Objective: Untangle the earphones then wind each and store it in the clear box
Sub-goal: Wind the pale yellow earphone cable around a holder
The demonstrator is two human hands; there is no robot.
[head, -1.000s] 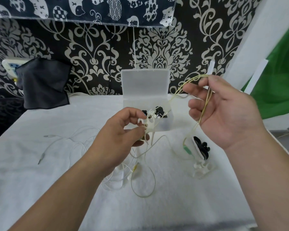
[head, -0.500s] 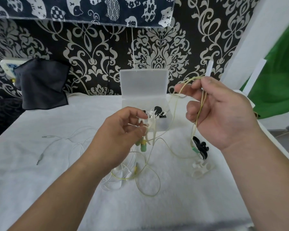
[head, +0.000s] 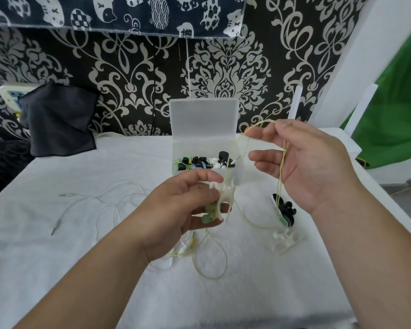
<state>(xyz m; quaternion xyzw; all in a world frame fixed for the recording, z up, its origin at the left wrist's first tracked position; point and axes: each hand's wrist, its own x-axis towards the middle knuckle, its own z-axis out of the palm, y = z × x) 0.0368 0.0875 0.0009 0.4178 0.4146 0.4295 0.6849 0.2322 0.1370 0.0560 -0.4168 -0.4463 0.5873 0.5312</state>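
Observation:
My left hand (head: 185, 210) grips a white animal-shaped cable winder (head: 226, 197) together with the green earbuds (head: 210, 213) of the yellow-green earphones. Their thin cable (head: 233, 157) rises to my right hand (head: 304, 162), which pinches it between thumb and forefinger; more of it loops down onto the cloth (head: 211, 264). The clear box (head: 204, 129) stands open behind my hands, its lid upright, with several wound earphones (head: 204, 162) inside. White earphones (head: 109, 198) lie loose on the left.
A black winder (head: 285, 210) and a white winder (head: 285, 239) lie on the white cloth under my right hand. A dark cloth (head: 59, 119) hangs at the back left. The patterned wall is close behind the box; the table edge runs along the right.
My left hand has drawn the green earbuds up against the white winder. My right hand has lifted the cable a little higher, and the loop on the cloth has shifted.

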